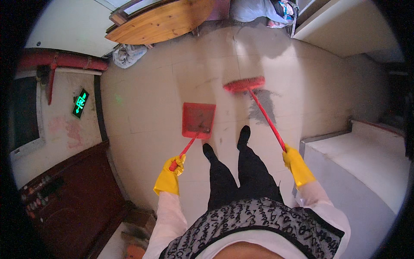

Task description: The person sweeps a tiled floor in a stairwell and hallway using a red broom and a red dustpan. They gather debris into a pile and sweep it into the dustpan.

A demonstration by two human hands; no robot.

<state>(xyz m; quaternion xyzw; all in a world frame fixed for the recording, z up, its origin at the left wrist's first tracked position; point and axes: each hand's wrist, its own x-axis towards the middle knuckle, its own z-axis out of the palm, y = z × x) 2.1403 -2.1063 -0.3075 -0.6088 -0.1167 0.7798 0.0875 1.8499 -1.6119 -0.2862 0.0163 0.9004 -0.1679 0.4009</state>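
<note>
My left hand (pixel 172 173), in a yellow rubber glove, grips the short handle of a red plastic dustpan (pixel 198 118). The pan lies on or just above the tiles ahead of my left foot, with some dark dirt inside it. In a matching glove, my right hand (pixel 296 165) holds the long red stick of a broom (pixel 245 84). The broom's red head is ahead of my right foot, farther out than the pan and to its right. A dark grey patch (pixel 262 106) marks the floor beside the stick, just below the head; I cannot tell whether it is loose dirt or a stain.
A wooden oval tabletop (pixel 161 22) leans at the far side, with a white plastic bag (pixel 128 55) by it. More bags (pixel 258 11) lie at the top right. A pale ledge (pixel 352 155) rises on the right. To the left are a dark red door (pixel 74 197) and a lit exit sign (pixel 80 103).
</note>
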